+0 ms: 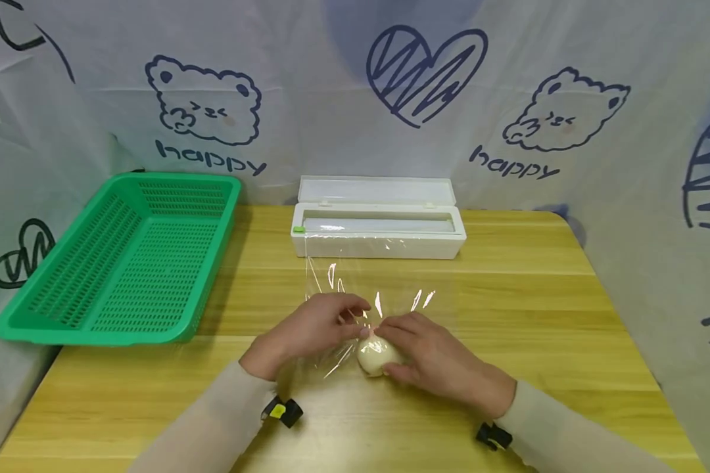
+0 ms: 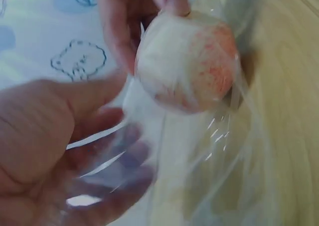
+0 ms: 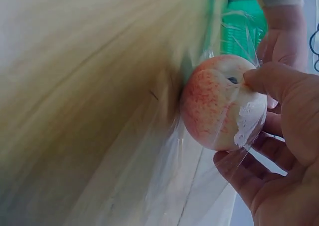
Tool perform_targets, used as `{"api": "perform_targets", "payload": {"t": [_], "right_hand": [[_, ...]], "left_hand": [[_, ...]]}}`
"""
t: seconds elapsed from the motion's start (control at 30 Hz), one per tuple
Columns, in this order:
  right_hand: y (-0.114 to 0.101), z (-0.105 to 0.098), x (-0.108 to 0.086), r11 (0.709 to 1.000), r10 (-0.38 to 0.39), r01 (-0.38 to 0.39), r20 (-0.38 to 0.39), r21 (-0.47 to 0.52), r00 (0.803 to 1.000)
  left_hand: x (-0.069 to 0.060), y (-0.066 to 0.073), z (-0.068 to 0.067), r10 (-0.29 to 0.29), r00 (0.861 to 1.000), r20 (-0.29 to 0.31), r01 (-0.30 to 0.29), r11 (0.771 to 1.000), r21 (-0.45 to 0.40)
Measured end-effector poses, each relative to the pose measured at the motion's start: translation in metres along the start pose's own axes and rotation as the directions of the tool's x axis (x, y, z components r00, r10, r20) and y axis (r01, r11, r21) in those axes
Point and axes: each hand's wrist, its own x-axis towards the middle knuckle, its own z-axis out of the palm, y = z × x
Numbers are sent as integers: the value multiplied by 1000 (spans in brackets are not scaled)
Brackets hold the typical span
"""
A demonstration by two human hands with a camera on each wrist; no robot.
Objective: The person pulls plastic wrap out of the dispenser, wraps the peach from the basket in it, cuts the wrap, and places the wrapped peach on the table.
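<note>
A pale peach with red speckles [image 1: 375, 355] [image 2: 189, 64] [image 3: 219, 106] sits on clear film [image 1: 331, 341] near the table's front middle, film lying over part of it. My right hand [image 1: 438, 355] [image 3: 279, 131] grips the peach from the right, thumb near its dark stem hollow and fingers curled round its side. On the left, my left hand [image 1: 316, 325] [image 2: 65, 151] has its fingers curved with film across them, thumb and fingertips at the peach's edge. Whether it pinches the film is unclear. The film runs back to a white dispenser box [image 1: 378, 247].
The dispenser stands at the table's back with its lid [image 1: 378, 190] raised and a green slider [image 1: 298, 229] at its left end. A green basket [image 1: 142, 263] stands at the left. White cloth with drawings hangs behind and beside the wooden table [image 1: 538, 295].
</note>
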Motion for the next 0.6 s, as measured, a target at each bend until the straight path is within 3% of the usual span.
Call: {"api": "perform_targets", "payload": {"t": [0.07,0.13,0.2,0.27,0.33,0.47,0.6], "right_hand": [[1,0,3,1000,22,-22,22,22,1000],[3,-1,5,998,47,-49,45,40,998],[4,-3,8,995,80,-84,72,60,994],[6,-4,9,990,105,-113,94,80,990],[8,-4,11,987,119,-130,113,96,986],[13,-3,12,976,140,-160,135,150,981],[19,-2,13,957,154,-184,146,223,977]], "left_hand": [[-8,9,1,77,991,-112,-62,990,127],[-17,17,5,181,965,-192,-129,957,259],[-25,22,12,286,935,-211,-199,913,357],[-29,24,20,347,918,-190,-250,881,401],[-32,22,29,349,924,-155,-259,871,418],[-32,17,40,304,946,-114,-238,889,392],[-29,13,44,303,946,-111,-240,891,386]]}}
